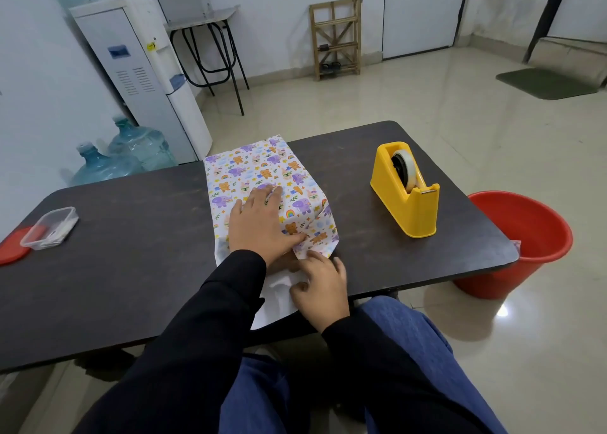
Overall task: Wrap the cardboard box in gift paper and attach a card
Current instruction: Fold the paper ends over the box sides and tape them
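Box end being folded, middle of desk (131,253).
Paper-covered box (259,170) sits near the front edge. Left hand (262,226) flat, fingers straight, pressing its top. Right hand (323,285), fingers bent on the near white flap (279,302); pinch unclear. Tape dispenser (407,200) to the right.

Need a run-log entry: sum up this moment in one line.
left hand: pressing gift paper flat | right hand: gripping its near flap | tape dispenser: untouched
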